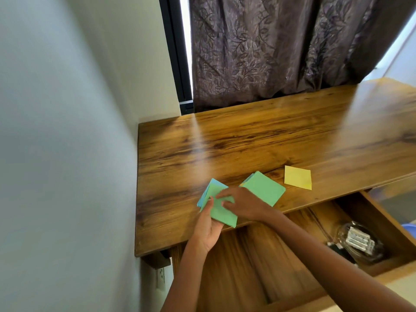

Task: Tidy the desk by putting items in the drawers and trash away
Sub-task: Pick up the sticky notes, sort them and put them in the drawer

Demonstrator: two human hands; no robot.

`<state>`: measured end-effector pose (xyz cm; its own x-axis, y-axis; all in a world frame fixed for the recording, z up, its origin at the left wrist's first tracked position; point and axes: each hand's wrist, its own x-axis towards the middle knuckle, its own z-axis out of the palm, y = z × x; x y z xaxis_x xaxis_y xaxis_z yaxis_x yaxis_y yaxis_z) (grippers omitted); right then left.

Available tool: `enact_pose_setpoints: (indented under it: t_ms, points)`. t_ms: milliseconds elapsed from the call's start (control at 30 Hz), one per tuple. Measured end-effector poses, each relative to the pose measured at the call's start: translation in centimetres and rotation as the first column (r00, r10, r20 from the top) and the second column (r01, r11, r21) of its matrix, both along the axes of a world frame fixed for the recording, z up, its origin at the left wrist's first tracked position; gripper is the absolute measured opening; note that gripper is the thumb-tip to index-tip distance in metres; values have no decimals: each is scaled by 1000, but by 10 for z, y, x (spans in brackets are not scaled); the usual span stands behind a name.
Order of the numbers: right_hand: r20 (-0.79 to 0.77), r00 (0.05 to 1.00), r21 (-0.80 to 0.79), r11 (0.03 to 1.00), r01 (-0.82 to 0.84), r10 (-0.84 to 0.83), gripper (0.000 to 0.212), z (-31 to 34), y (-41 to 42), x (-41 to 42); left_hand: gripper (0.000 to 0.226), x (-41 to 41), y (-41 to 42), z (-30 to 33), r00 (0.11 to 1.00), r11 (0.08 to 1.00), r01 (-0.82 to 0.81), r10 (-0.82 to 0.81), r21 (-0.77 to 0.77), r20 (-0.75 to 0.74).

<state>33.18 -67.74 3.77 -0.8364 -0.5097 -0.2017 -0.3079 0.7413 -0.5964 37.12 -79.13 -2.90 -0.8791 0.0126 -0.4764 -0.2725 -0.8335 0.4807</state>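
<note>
Left hand [208, 224] gripping green paper stack [219, 206], right hand [243, 204] pinching its top. Light, floppy, slippery sheets; best held by edges, squared before open drawer [281, 255].

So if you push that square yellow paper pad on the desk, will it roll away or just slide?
The square yellow paper pad would probably slide, not roll: it lies flat on the smooth, shiny wooden desk with nothing round about it. It looks thin, so likely light. Lifted by one corner, the sheets might bend or fan apart, much as the green stack in the left hand seems to.
</note>
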Motion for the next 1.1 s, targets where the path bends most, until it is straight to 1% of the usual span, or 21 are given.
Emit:
enact_pose_setpoints:
  t_ms: [67,100,133,167,233,267,300,333,433,600,667,700,733,800,867,900,967,1033,1100]
  points:
    - [-139,974,-50,983,175,-180,35,1,14,-9,25,1,0,1,1000,1000,17,-17,-20,-12]
    - [-197,949,-36,970,242,-245,37,1,21,-14,26,1,-1,1,1000,999,27,-27,-25,-15]
    - [-236,931,26,956,292,-278,43,-3,29,-19,26,1,-1,2,999,999,32,-32,-25,-13]
    - [-245,926,130,937,326,-288,53,-7,36,-23,27,1,-1,1,999,999,36,-36,-21,-10]
    - [-187,939,312,889,335,-288,76,-17,48,-26,29,1,-2,1,999,999,42,-42,-14,-7]
    - [-154,944,346,879,328,-292,82,-23,52,-26,30,2,-2,1,999,999,44,-44,-14,-7]
    - [-138,946,354,878,322,-292,84,-27,54,-25,30,2,-2,1,999,999,44,-44,-16,-7]
    - [-145,947,351,880,320,-287,82,-31,55,-24,31,2,-2,1,999,999,43,-43,-18,-8]
    - [-167,949,301,903,306,-267,67,-33,59,-25,34,1,-3,0,999,999,46,-46,-15,-15]
    - [-48,965,193,946,260,-256,48,-24,69,-35,34,1,-4,1,997,997,71,-72,-5,-21]
    - [-22,952,146,941,306,-306,41,-24,69,-36,35,1,-3,2,998,998,67,-67,-6,-21]
    - [-36,937,116,930,348,-346,39,-23,67,-36,36,1,-3,2,998,998,65,-65,-7,-23]
    - [-99,919,85,916,391,-383,39,-22,64,-35,36,2,-3,3,997,998,65,-66,-8,-29]
    - [-273,869,37,898,439,-413,39,-17,57,-31,37,2,-3,3,997,998,65,-65,-10,-40]
    - [-379,848,-8,917,399,-372,41,-6,43,-22,41,2,-2,1,996,998,63,-64,-11,-58]
    - [-411,861,8,943,334,-301,41,0,34,-16,44,1,-3,0,996,998,62,-63,-14,-71]
    - [-436,897,153,977,148,-68,43,5,14,-4,51,-1,-3,-2,991,998,65,-65,2,-114]
    - [-365,922,308,951,-15,132,48,-3,-5,11,62,-2,-4,0,990,997,70,-65,36,-127]
    - [-214,954,408,906,-109,211,57,-20,-17,25,76,-2,-5,0,991,994,106,-103,27,-84]
